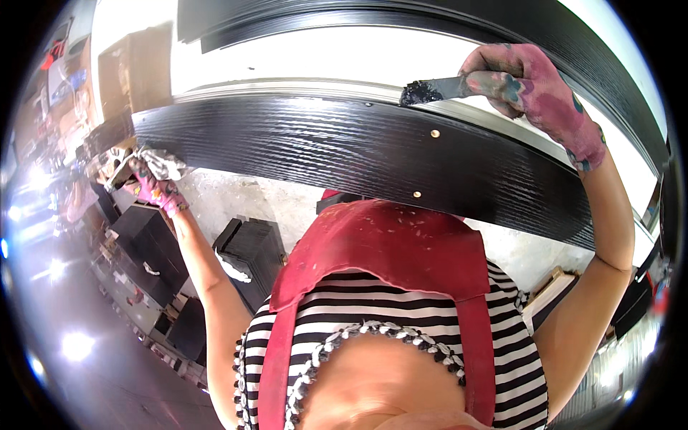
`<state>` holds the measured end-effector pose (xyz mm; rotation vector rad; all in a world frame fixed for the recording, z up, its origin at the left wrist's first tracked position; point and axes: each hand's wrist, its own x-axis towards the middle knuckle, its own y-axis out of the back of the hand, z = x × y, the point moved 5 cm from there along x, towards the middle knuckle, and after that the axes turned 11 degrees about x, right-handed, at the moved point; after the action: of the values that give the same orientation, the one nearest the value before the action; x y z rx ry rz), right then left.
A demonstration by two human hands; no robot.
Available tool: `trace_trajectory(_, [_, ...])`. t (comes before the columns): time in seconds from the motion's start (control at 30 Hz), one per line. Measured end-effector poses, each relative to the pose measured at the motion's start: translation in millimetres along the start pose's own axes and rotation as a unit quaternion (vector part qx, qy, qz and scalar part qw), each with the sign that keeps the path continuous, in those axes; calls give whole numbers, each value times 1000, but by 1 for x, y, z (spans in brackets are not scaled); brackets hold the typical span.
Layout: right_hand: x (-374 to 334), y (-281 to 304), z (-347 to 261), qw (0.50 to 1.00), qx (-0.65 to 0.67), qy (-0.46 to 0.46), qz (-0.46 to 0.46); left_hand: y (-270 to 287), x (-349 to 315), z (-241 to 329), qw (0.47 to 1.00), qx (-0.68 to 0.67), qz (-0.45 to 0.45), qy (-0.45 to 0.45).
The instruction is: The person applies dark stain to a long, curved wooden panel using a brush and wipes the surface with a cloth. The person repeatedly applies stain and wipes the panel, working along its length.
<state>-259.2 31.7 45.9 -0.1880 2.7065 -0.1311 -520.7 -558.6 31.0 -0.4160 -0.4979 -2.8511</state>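
Your flat scraper (450,88), its tip clotted with glossy black paste (421,93), pointing left, at the far edge of your long, shiny, black grained board (301,132), two brass-coloured dots (435,134) on it, your crumpled whitish wad (165,163) by its left end

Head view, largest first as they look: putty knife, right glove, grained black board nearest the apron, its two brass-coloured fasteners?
1. Grained black board
2. Right glove
3. Putty knife
4. Two brass-coloured fasteners: alike, so unranked
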Motion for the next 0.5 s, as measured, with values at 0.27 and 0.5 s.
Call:
trace_trajectory(0.27, [31,-25,-19,998,38,-42,-4,7,9,-26,985,-110,-83,102])
trace_trajectory(0.5, [51,-42,-33,998,37,-50,-28,5,8,-18,1000,-11,24,-9])
